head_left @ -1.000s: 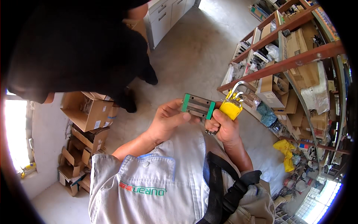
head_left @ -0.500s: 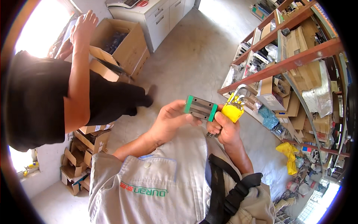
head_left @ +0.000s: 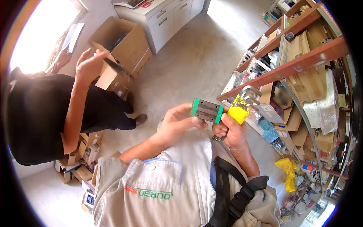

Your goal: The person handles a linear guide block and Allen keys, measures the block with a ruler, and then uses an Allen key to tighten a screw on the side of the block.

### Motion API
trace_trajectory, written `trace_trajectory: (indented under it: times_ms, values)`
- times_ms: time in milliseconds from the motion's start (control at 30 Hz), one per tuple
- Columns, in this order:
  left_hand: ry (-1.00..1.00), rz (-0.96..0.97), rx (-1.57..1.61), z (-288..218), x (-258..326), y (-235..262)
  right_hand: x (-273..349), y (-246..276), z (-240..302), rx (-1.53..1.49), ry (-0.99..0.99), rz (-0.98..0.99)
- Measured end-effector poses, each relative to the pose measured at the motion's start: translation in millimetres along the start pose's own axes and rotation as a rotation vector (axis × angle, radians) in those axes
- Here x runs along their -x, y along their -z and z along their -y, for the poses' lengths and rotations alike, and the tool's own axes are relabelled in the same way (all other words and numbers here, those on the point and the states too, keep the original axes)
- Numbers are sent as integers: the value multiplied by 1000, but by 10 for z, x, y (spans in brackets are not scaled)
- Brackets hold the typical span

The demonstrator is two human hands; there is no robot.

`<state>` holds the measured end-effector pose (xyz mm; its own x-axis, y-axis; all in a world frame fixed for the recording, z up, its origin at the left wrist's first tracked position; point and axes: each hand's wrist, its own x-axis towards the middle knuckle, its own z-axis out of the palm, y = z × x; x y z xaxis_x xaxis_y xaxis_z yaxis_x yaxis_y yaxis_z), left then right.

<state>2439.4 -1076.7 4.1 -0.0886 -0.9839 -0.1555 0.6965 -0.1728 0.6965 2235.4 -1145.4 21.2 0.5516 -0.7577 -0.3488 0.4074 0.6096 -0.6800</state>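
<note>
A linear guide carriage (head_left: 207, 111), a dark metal block with green end caps and small holes, is held up in front of my chest. My left hand (head_left: 177, 123) grips its left end between thumb and fingers. My right hand (head_left: 232, 130) is closed around a hex key set (head_left: 238, 114) with a yellow holder; its bent silver keys stick out at the top and more metal shows below my fist. The carriage's right green cap lies against my right fingertips. My fingers hide the carriage's underside.
At left stands a person in black (head_left: 41, 117), one hand raised, a flat phone-like device (head_left: 73, 38) near the other. Cardboard boxes (head_left: 132, 47) and a white cabinet (head_left: 151, 19) stand behind. Cluttered red-framed shelves (head_left: 283, 68) line the right, a yellow bag (head_left: 287, 172) below.
The person in black has lowered one arm from the window side and shifted their feet. My hands keep the same grip on the carriage and hex keys, slightly farther right in view.
</note>
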Motion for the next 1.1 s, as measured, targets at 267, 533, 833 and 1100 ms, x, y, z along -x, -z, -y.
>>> trace_trajectory:
  times_ms: [267, 533, 833, 1100]
  values:
    - [14, -40, 13, 202, -33, -226, -16, 315, 196, -2, -92, 75]
    - [0, -53, 121, 306, -100, -199, -75, 351, 248, -24, -107, 82]
    - [5, -87, 146, 338, -144, -199, -124, 365, 267, -28, -120, 63]
    - [-16, -102, 181, 318, -203, -206, -150, 287, 330, 93, -68, 57]
